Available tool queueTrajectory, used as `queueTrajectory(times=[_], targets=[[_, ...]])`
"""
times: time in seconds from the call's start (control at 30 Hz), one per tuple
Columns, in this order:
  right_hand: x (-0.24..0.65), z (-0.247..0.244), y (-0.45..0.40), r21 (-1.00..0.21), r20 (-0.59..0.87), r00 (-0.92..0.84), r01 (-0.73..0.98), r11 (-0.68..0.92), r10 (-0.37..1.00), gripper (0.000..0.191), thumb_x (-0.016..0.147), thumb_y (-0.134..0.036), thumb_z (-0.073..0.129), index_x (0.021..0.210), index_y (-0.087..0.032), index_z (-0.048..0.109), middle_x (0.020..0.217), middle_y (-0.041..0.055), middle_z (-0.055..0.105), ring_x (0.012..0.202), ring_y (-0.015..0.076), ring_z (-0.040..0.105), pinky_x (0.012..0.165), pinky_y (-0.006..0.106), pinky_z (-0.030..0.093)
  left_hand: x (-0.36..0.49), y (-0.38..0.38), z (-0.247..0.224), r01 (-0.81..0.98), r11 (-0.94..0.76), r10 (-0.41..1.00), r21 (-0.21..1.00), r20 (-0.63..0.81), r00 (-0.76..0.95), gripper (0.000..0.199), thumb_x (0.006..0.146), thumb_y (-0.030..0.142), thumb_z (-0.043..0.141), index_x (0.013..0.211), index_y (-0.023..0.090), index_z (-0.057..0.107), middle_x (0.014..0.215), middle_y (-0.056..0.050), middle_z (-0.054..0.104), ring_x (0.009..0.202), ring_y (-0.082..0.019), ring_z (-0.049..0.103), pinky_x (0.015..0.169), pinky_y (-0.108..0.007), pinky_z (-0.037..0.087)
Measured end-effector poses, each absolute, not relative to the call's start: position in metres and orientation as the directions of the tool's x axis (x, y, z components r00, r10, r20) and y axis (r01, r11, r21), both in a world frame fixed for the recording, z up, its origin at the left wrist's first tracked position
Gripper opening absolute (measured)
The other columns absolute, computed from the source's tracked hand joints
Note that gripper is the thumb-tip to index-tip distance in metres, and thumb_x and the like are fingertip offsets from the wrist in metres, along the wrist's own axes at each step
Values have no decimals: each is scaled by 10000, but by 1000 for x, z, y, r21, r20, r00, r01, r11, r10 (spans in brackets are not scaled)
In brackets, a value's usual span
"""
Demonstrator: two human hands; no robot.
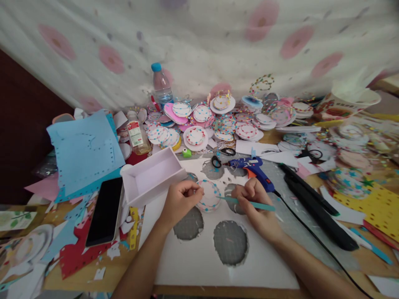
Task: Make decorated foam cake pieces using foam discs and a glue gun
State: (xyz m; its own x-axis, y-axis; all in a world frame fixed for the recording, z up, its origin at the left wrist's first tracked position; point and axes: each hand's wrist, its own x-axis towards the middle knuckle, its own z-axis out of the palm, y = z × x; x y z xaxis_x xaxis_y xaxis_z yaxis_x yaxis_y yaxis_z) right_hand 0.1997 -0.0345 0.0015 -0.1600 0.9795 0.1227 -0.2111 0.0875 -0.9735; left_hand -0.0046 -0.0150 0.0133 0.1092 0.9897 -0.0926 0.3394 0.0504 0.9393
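A round white paper disc (209, 195) ringed with red and blue beads lies over a white sheet (199, 270) that has several round holes cut in it. My left hand (183, 201) is closed, thumb and forefinger pinched at the disc's left edge. In my right hand (257, 207) is a slim teal pair of tweezers (263, 206), gripped like a pen. Their thin tip points left and reaches the disc's right edge. Just beyond my right hand rests a blue glue gun (260, 169), its black cord running towards the front right.
An open white box (156, 176) and a black phone (104, 211) are on the left. Scissors (222, 155) lie beyond the sheet, with piles of beaded paper discs (195, 137) behind. A bottle (162, 87) stands at the back; a black flat iron (318, 207) lies on the right.
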Motion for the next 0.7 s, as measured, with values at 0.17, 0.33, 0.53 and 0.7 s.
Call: queueTrajectory(times=[0.17,0.33,0.53,0.7], targets=[[199,2,-35,-979,123,-162,-184,92,979,264,904,-280,498,767,-254,274,625,-72,348,520,105,304,478,210,280,-4,-16,12,323,82,988,943,-118,95,204,750,297,618,630,142,674,488,60,345,477,-72,281,450,-215,208],[198,1,-35,-980,138,-178,-169,108,974,262,910,-275,493,766,-254,275,633,-67,351,533,111,303,487,223,267,-2,-17,14,306,108,987,946,-139,82,196,735,292,616,621,141,670,474,63,352,463,-69,280,446,-212,215],[198,-1,-35,-975,158,-190,-187,123,969,239,914,-255,479,776,-254,284,653,-67,337,554,113,288,493,227,265,2,-15,14,235,183,978,955,-201,57,213,721,311,620,616,129,657,486,44,433,485,-76,340,457,-208,234],[197,-5,-35,-971,164,-197,-206,123,967,248,909,-260,486,772,-255,280,646,-68,333,555,120,292,502,233,268,3,-16,15,212,189,978,959,-203,49,207,708,312,630,612,131,657,486,44,454,473,-74,344,451,-205,241]])
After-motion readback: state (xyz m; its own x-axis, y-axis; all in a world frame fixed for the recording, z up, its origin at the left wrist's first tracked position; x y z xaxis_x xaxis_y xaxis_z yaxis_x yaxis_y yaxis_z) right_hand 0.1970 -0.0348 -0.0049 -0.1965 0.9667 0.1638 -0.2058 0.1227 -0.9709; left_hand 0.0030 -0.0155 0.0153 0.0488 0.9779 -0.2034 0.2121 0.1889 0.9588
